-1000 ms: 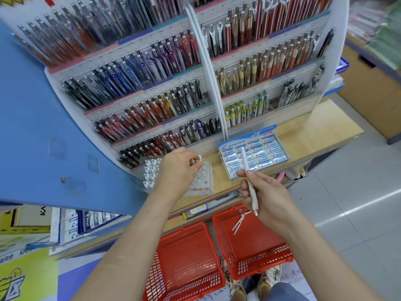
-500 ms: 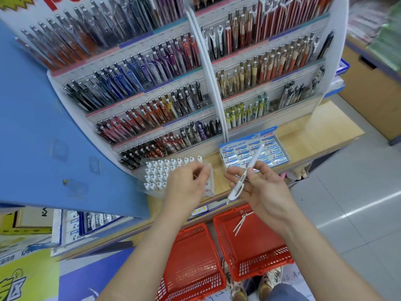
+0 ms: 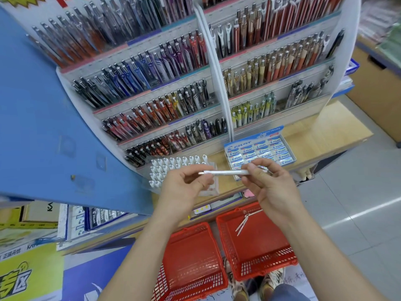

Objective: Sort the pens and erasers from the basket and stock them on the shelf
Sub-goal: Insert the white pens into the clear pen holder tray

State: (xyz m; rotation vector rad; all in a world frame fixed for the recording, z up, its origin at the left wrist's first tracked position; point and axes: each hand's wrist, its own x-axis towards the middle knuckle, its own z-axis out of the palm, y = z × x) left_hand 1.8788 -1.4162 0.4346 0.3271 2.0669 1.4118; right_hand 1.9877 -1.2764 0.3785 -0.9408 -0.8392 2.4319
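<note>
By the feet, the right red basket (image 3: pixel 260 271) has a few white pens (image 3: pixel 244 221) lying in it. Above it, the left grip (image 3: pixel 184 189) and the right grip (image 3: pixel 272 187) each pinch one end of a white pen (image 3: pixel 225 172), held level over the front edge of the wooden shelf (image 3: pixel 325 127). I judge such a light pinch may slip and drop the pen to the grey floor (image 3: pixel 358 192). Behind stand a clear holder (image 3: pixel 173 167), an eraser box (image 3: pixel 260 151), and the shop's pen rack (image 3: pixel 173 94).
</note>
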